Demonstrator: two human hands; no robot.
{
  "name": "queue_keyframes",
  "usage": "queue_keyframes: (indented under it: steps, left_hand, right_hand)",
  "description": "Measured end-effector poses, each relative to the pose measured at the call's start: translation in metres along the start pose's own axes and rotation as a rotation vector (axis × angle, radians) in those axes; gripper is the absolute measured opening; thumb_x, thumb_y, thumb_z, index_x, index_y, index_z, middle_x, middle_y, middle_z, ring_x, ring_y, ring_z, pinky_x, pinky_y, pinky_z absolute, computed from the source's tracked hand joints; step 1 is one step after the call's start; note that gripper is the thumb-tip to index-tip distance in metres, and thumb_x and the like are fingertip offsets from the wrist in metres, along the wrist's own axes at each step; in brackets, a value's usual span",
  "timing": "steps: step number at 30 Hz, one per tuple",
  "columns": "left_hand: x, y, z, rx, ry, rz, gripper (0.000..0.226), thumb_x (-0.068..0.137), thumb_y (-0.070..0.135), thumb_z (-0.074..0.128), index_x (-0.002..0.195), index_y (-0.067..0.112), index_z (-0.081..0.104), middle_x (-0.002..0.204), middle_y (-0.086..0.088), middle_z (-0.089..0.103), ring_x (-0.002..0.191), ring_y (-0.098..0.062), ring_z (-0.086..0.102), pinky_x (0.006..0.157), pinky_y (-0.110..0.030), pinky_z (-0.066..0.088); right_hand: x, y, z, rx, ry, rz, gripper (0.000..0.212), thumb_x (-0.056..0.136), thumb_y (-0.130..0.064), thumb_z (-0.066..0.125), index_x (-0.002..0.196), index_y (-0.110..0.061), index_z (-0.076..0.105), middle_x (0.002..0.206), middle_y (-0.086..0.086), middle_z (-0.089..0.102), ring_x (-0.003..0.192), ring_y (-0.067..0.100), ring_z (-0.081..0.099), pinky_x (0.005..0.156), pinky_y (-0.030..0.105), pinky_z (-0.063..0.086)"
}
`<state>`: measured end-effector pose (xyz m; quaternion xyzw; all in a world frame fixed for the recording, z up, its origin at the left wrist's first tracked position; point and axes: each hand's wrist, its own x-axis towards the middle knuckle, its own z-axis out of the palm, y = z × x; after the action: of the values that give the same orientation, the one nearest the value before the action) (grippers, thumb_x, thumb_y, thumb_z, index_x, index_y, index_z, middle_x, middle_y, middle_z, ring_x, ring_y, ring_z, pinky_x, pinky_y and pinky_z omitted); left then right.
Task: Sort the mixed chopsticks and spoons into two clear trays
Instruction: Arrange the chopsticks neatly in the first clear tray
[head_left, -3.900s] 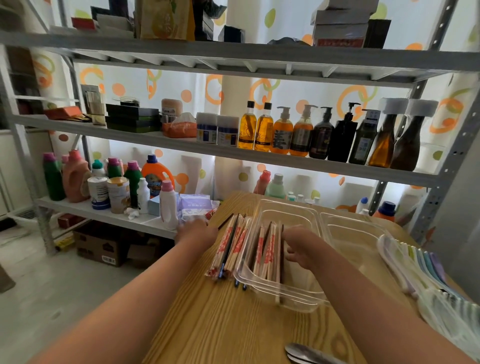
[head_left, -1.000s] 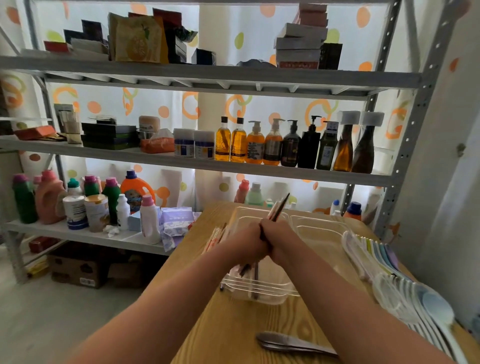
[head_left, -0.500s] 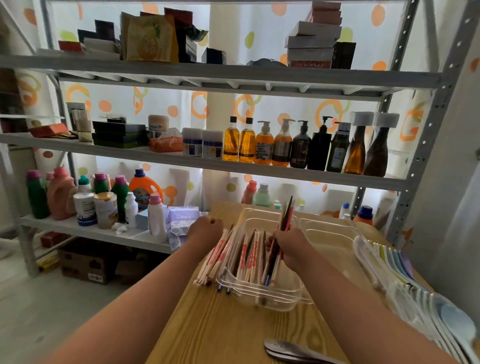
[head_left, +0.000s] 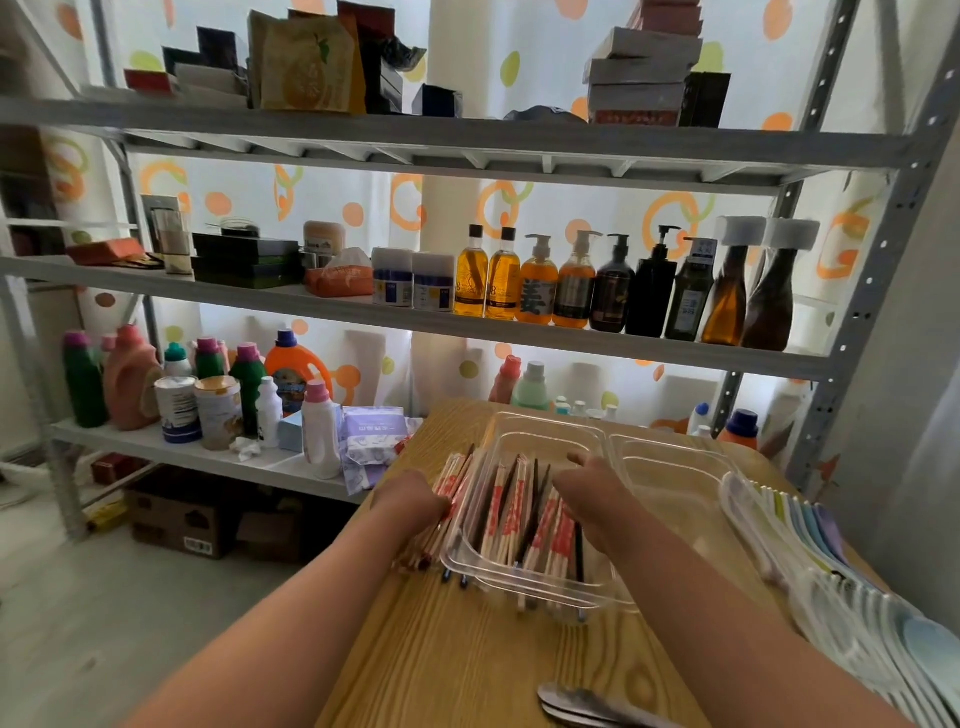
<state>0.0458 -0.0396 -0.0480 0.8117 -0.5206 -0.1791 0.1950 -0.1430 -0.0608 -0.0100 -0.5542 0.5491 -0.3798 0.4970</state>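
Note:
Two clear trays stand side by side on the wooden table (head_left: 457, 660). The left tray (head_left: 524, 584) holds several paper-sleeved and dark chopsticks (head_left: 519, 514) lying lengthwise. The right tray (head_left: 675, 467) holds nothing. Against the left tray's outer wall lies a loose pile of chopsticks (head_left: 454, 480), which my left hand (head_left: 413, 501) grips with curled fingers. My right hand (head_left: 592, 493) hovers low over the left tray. Its thumb sticks up and its fingers point down onto the chopsticks there, holding none.
Pastel plastic spoons (head_left: 800, 525) lie fanned along the table's right edge. Metal spoons (head_left: 582, 706) sit at the near edge. A grey shelf rack (head_left: 467, 322) with bottles and boxes stands right behind the table; a wall is at the right.
My right hand has laid the upright bundle of chopsticks down in the left tray and let go. My left hand has moved nearer along the loose pile and closed on it.

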Motion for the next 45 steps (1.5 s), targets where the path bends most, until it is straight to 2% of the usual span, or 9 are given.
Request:
queue_keyframes:
  steps: [5,14,22,29,31,34,36,40,45]
  left_hand:
    - [0.002,0.005,-0.005,0.146,-0.041,-0.002,0.047,0.087,0.038,0.061,0.122,0.008,0.052,0.121,-0.011,0.058,0.110,-0.023,0.055,0.088,-0.030,0.046]
    - [0.001,0.014,-0.012,0.401,-0.127,0.023,0.046,0.088,0.032,0.058,0.128,0.009,0.052,0.130,-0.011,0.054,0.118,-0.025,0.053,0.100,-0.037,0.045]
    - [-0.001,0.009,-0.014,0.493,-0.151,0.049,0.042,0.093,0.029,0.052,0.129,0.008,0.052,0.129,-0.010,0.055,0.116,-0.023,0.054,0.096,-0.032,0.045]
    - [-0.005,-0.004,-0.023,0.120,-0.166,-0.002,0.042,0.095,0.024,0.047,0.132,0.006,0.047,0.129,-0.013,0.054,0.116,-0.025,0.055,0.094,-0.031,0.044]
    - [-0.006,-0.004,-0.027,-0.003,-0.151,-0.026,0.038,0.096,0.024,0.043,0.128,0.004,0.048,0.114,-0.015,0.058,0.094,-0.025,0.062,0.077,-0.031,0.052]
    - [-0.008,0.004,-0.038,-0.141,-0.138,-0.051,0.028,0.096,0.021,0.042,0.114,0.001,0.048,0.083,-0.010,0.050,0.059,-0.016,0.046,0.048,-0.023,0.041]
    - [-0.010,0.013,-0.045,-0.213,-0.087,-0.025,0.018,0.096,0.019,0.043,0.103,0.002,0.045,0.075,-0.009,0.047,0.057,-0.016,0.043,0.048,-0.024,0.038]
    - [-0.021,0.033,-0.051,-0.331,-0.122,0.048,0.011,0.095,0.016,0.043,0.094,0.007,0.049,0.072,-0.006,0.047,0.056,-0.014,0.041,0.050,-0.023,0.037]
    - [-0.040,0.063,-0.042,-0.352,-0.164,0.187,0.022,0.097,0.018,0.044,0.112,0.005,0.050,0.079,-0.007,0.053,0.065,-0.014,0.051,0.054,-0.022,0.044]
  right_hand:
    - [-0.015,-0.005,0.003,0.000,-0.034,-0.044,0.052,0.090,-0.005,0.051,0.139,-0.009,0.036,0.085,0.006,0.056,0.074,0.015,0.057,0.070,0.030,0.050]
    - [-0.025,-0.006,0.005,-0.024,-0.043,-0.061,0.046,0.091,-0.007,0.053,0.136,-0.009,0.041,0.084,0.004,0.055,0.073,0.014,0.056,0.080,0.035,0.052]
    - [-0.028,-0.005,0.002,0.026,-0.086,-0.015,0.048,0.091,-0.002,0.052,0.136,-0.008,0.039,0.091,0.008,0.058,0.077,0.018,0.060,0.063,0.028,0.050]
    - [-0.032,-0.009,0.001,0.009,-0.126,-0.022,0.039,0.092,-0.003,0.051,0.130,-0.008,0.043,0.092,0.009,0.059,0.081,0.019,0.061,0.067,0.030,0.052]
    - [-0.030,-0.008,0.004,-0.018,-0.106,-0.040,0.034,0.092,-0.008,0.053,0.126,-0.009,0.047,0.094,0.011,0.061,0.084,0.022,0.063,0.076,0.036,0.055]
    - [-0.028,-0.008,0.009,-0.022,-0.080,-0.064,0.011,0.092,-0.013,0.054,0.102,-0.012,0.055,0.097,0.016,0.065,0.091,0.028,0.065,0.086,0.044,0.054]
    - [-0.029,-0.008,0.014,0.009,-0.070,-0.073,0.008,0.094,-0.011,0.049,0.093,-0.016,0.056,0.098,0.017,0.064,0.093,0.029,0.065,0.087,0.043,0.054]
    - [-0.032,-0.013,0.022,0.126,-0.101,-0.053,0.013,0.098,-0.017,0.042,0.103,-0.009,0.052,0.095,0.016,0.063,0.089,0.028,0.065,0.082,0.038,0.056]
    - [-0.038,-0.022,0.025,0.313,-0.172,0.029,0.025,0.098,-0.029,0.044,0.111,-0.008,0.050,0.104,0.023,0.063,0.090,0.034,0.066,0.081,0.042,0.056]
